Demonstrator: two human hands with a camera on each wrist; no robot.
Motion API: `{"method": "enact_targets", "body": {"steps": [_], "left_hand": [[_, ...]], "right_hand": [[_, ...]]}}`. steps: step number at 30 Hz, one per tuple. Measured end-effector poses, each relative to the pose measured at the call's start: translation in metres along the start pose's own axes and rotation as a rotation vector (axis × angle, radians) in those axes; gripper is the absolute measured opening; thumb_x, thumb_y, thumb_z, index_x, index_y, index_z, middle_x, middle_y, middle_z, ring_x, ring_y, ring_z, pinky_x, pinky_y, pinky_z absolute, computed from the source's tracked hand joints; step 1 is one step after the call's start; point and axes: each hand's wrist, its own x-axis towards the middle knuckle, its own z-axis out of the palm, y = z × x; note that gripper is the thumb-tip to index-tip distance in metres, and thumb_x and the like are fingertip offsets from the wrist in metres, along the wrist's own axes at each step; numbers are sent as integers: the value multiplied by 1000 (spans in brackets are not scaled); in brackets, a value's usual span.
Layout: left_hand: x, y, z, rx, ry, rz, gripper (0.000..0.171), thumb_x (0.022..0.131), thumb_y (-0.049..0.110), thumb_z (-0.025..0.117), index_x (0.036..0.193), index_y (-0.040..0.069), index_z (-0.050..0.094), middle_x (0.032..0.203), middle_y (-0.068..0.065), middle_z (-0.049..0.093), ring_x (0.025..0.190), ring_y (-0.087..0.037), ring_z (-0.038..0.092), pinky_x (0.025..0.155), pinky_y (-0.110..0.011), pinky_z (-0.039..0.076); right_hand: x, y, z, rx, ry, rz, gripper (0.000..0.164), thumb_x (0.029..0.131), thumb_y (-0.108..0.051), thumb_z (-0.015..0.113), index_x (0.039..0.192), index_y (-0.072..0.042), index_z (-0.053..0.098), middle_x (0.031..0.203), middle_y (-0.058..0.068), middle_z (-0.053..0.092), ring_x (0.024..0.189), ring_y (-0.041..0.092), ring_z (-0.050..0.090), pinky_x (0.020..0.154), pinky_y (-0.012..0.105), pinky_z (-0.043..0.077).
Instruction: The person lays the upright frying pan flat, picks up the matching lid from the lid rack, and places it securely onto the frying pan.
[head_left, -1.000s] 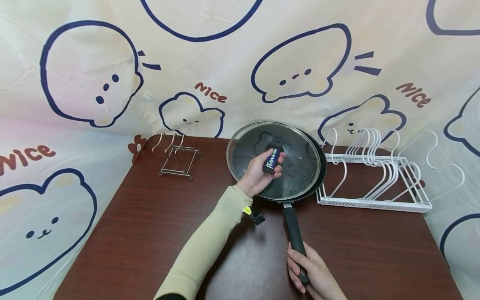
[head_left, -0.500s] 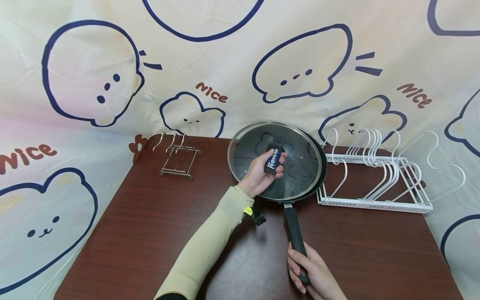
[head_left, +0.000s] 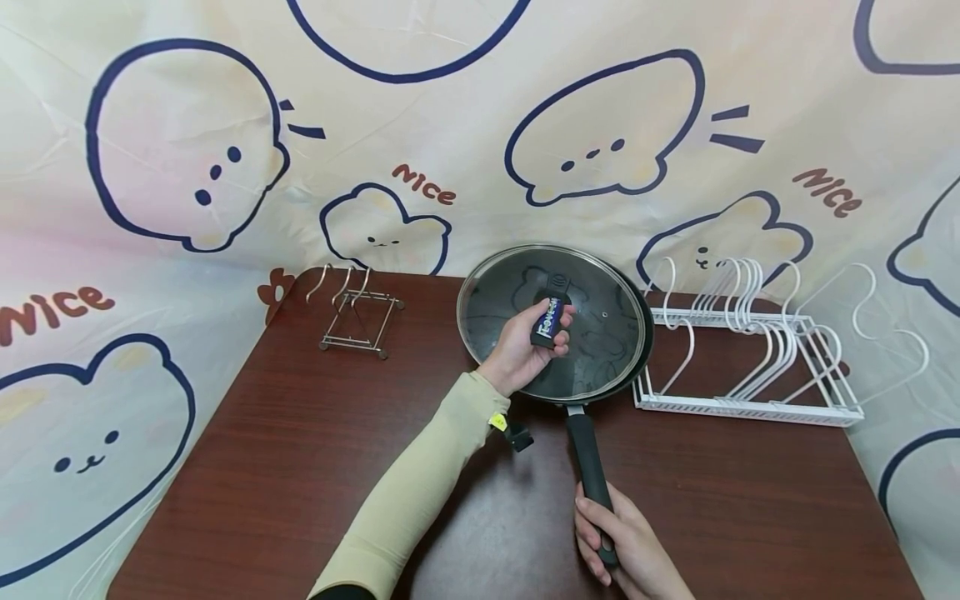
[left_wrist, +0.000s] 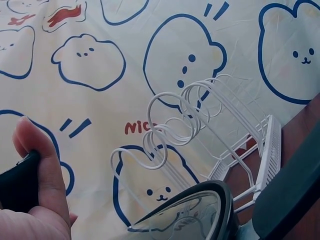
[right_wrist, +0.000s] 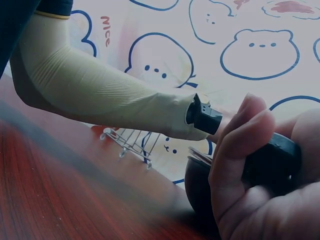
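A round glass lid [head_left: 592, 362] with a metal rim lies over a black frying pan [head_left: 646, 337], whose edge shows at the right. My left hand [head_left: 516, 350] grips the lid's black knob [head_left: 550, 320], which carries a printed label. Lower down, my right hand [head_left: 632, 537] has its fingers curled round the pan's long black handle [head_left: 587, 454]. In the left wrist view, the thumb of the left hand [left_wrist: 47, 200] presses on the knob. The right wrist view shows the right hand [right_wrist: 235, 175] close up around the handle [right_wrist: 274, 162].
To the right of the pan stands a white wire rack [head_left: 750, 408] with several curved loops. A small metal rack [head_left: 360, 343] is at the back left of the brown table [head_left: 300, 467]. A patterned cloth [head_left: 450, 125] hangs behind.
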Motion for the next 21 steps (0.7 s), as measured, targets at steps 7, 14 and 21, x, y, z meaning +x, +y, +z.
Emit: {"method": "enact_targets", "body": {"steps": [7,14,21], "left_hand": [[1,-2,0,-12,1,3,39,114,31,30,129,1,48,92,1,54,59,-8,49,57,-18,44],[2,-3,1,-34,-2,-6,50,115,31,28,144,-8,37,91,1,54,59,-8,49,57,-18,44],[1,-4,3,-36,2,-2,46,115,32,28,140,-5,40,92,1,53,59,-7,49,57,-17,44]], "right_hand": [[0,0,0,7,13,14,13,112,-23,44,108,-11,46,71,-7,47,51,6,52,43,19,41],[1,1,-1,15,13,14,12,112,-22,44,110,-10,45,70,-7,47,50,6,52,43,19,42],[1,2,-1,14,7,11,12,113,-22,44,110,-10,45,70,-7,47,51,6,52,43,19,41]]}}
